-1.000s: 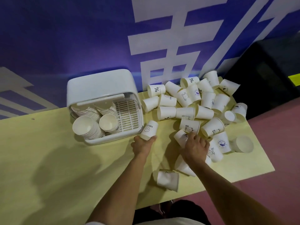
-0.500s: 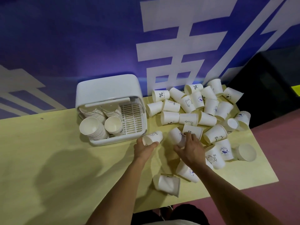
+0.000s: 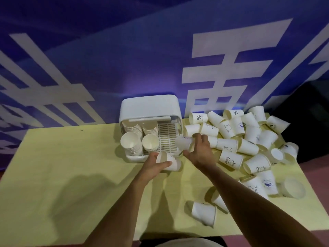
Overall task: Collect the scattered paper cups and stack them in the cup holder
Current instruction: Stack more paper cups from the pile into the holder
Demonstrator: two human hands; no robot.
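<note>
A white cup holder [image 3: 149, 107] with its lid up stands at the back of the yellow table [image 3: 53, 175]. Two stacks of white paper cups [image 3: 130, 143] lie inside it on the left. My left hand [image 3: 154, 165] grips one paper cup [image 3: 171, 162] just in front of the holder. My right hand [image 3: 200, 149] holds a blurred paper cup [image 3: 183, 143] over the holder's right front corner. A heap of several loose paper cups [image 3: 249, 138] covers the table's right side.
Two cups [image 3: 204, 213] lie on their sides near the front edge under my right forearm. A blue wall with large white characters rises straight behind the table. Dark floor and a black object sit beyond the table's right edge.
Both hands moved left toward the holder, each carrying a cup. The right hand lifted its cup out of the heap up to the holder's corner. The camera swung right.
</note>
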